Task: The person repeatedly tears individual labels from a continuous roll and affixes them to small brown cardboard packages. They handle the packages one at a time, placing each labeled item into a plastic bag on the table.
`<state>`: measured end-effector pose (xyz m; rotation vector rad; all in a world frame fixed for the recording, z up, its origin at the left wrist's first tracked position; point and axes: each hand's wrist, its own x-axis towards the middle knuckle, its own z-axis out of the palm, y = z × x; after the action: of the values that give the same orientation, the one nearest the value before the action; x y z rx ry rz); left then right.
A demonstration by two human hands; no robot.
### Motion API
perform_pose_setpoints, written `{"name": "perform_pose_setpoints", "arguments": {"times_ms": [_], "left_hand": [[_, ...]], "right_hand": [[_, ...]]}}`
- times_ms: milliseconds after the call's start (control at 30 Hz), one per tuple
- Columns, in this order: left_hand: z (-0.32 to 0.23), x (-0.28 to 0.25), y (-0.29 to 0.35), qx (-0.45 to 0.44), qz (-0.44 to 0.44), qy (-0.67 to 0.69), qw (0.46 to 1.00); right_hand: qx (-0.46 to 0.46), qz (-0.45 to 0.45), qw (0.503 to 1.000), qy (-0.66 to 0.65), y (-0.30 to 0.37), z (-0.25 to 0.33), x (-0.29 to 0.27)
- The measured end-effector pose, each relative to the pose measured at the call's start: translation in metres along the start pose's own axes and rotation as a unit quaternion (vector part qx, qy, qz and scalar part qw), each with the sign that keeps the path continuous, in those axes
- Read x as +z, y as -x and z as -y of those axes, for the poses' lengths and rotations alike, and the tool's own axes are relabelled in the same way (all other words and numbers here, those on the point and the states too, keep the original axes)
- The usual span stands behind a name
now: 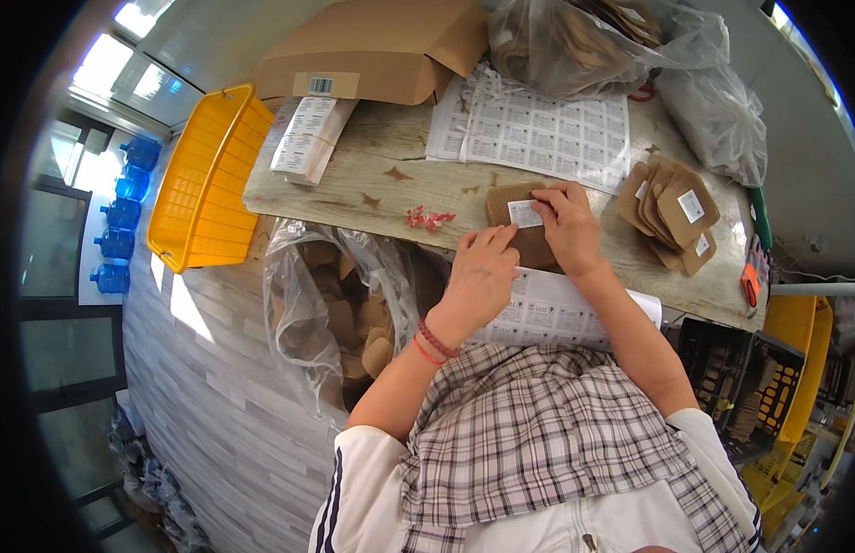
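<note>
On the table (423, 192), by its near edge, left grip (481, 276) and right grip (572, 229) touch brown card (503, 196), closure unclear; open room lies left.

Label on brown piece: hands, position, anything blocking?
Right hand at right end of label; left hand by near-left side of brown piece. Label lies on piece. Only fingers in the way.

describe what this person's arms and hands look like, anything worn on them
The left hand has no glove; at its wrist are a dark red beaded bracelet and a thin bright red cord. The right hand has no glove and no visible bracelet. The white sleeves end near the elbows, with dark stripes along the outer side.
</note>
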<state>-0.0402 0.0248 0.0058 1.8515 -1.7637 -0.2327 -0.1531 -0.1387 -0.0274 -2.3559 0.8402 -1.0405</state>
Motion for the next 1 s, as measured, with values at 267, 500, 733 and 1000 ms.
{"name": "perform_pose_setpoints", "arguments": {"times_ms": [267, 500, 733, 1000], "left_hand": [[0.002, -0.027, -0.014, -0.038, 0.104, 0.056, 0.992], [0.023, -0.008, -0.041, -0.095, 0.01, 0.041, 0.995], [0.031, -0.003, -0.049, -0.121, 0.063, 0.014, 0.991], [0.03, 0.0, -0.05, -0.119, 0.061, -0.007, 0.991]], "right_hand": [[0.156, 0.082, 0.979, -0.106, -0.003, -0.005, -0.002], [0.162, 0.121, 0.978, -0.045, -0.012, -0.005, -0.004], [0.189, 0.174, 0.965, -0.056, -0.021, -0.013, -0.007], [0.177, 0.141, 0.971, -0.073, -0.019, -0.011, -0.005]]}}
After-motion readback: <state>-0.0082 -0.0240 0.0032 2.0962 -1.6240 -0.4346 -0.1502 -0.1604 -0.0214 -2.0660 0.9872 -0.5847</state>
